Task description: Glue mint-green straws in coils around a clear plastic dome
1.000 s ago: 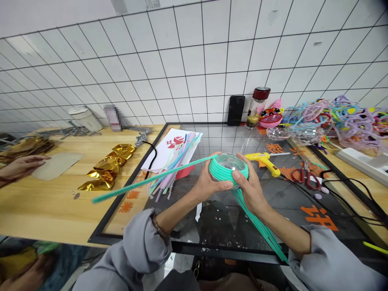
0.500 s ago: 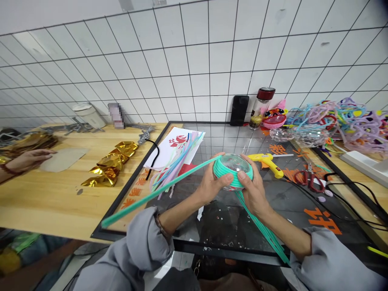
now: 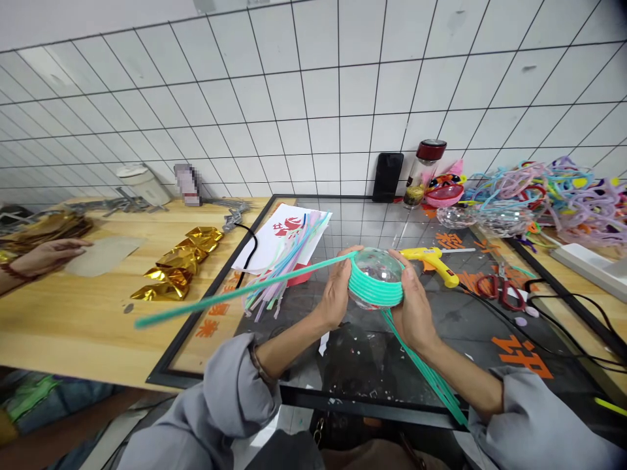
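Observation:
Between my two hands is a clear plastic ball (image 3: 378, 266) with rows of green pipe cleaner (image 3: 375, 290) wound round its middle. My left hand (image 3: 337, 287) is closed on its left side, and my right hand (image 3: 414, 303) grips the right side. From the left side of the ball a long loose end of the pipe cleaner (image 3: 235, 294) sticks out to the left. More green pipe cleaners (image 3: 431, 375) lie below the ball, running to the table's front edge, partly behind my right hand.
A yellow glue gun (image 3: 435, 264) and red-handled scissors (image 3: 502, 292) lie to the right. Colourful pipe cleaners (image 3: 289, 254) rest on white paper (image 3: 259, 238). A phone (image 3: 388, 177) and a glass bottle (image 3: 425, 173) stand at the wall. Another person's hand (image 3: 46, 256) is at the far left, near gold foil (image 3: 183, 267).
Both my thumbs have moved off the front of the ball to its sides, showing the green rows. The ball has tilted, and the loose end has swung up and further left.

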Action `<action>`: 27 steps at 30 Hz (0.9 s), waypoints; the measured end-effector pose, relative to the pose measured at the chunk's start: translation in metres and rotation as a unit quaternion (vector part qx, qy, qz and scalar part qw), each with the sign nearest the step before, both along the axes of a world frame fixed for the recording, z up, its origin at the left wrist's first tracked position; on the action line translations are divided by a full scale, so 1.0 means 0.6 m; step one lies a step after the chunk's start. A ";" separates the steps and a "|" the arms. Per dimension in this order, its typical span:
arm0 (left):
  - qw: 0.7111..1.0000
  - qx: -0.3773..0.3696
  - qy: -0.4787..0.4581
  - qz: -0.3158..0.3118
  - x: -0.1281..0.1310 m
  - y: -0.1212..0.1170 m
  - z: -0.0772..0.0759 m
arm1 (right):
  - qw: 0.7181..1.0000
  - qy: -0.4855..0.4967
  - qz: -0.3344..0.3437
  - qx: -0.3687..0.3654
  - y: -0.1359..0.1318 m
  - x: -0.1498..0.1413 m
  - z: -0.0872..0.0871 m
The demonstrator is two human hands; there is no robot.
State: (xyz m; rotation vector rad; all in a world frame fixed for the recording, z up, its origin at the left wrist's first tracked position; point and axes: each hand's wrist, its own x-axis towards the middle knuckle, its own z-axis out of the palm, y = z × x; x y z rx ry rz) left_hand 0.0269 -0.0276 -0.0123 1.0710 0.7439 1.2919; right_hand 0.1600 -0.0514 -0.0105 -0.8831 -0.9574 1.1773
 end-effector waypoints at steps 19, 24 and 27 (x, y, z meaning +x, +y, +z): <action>0.990 0.125 0.038 -0.049 -0.008 -0.009 0.010 | 1.000 -0.002 -0.016 0.009 0.000 0.002 -0.003; 0.985 0.152 0.047 -0.065 -0.006 -0.007 0.004 | 1.000 0.023 -0.009 -0.009 0.000 0.005 0.006; 0.980 0.177 0.039 -0.085 -0.005 -0.009 0.006 | 0.999 0.031 0.002 -0.016 0.001 0.007 0.012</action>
